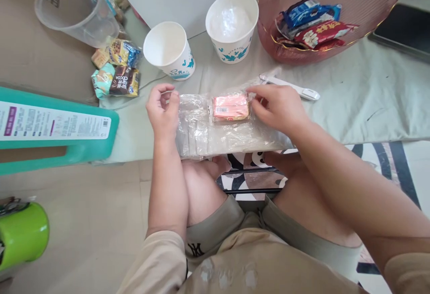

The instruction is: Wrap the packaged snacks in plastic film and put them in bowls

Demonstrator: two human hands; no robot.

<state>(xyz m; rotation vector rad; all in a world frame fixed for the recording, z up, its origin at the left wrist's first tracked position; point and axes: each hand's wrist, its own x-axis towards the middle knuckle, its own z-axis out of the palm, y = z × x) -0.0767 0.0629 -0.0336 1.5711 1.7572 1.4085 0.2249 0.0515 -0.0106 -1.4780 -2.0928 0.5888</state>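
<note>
A sheet of clear plastic film (195,126), possibly a flat bag, lies along the front edge of the cloth-covered table. On it rests a small pink wrapped snack packet (230,107) with a barcode. My left hand (163,109) is closed, thumb and curled forefinger at the film's upper left corner. My right hand (277,106) is beside the packet's right end, its fingers bent and pinching the film there; the exact grip is partly hidden. Just beyond my right hand lies a white sealer-like tool (304,91).
Two paper cups (173,56) (231,27) stand behind the film. A pink ribbed bowl (268,43) holds several snack packets. Left are a clear plastic tub (77,20), wrapped snacks (117,79) and a teal bottle (112,132). A dark phone-like device (403,29) lies far right.
</note>
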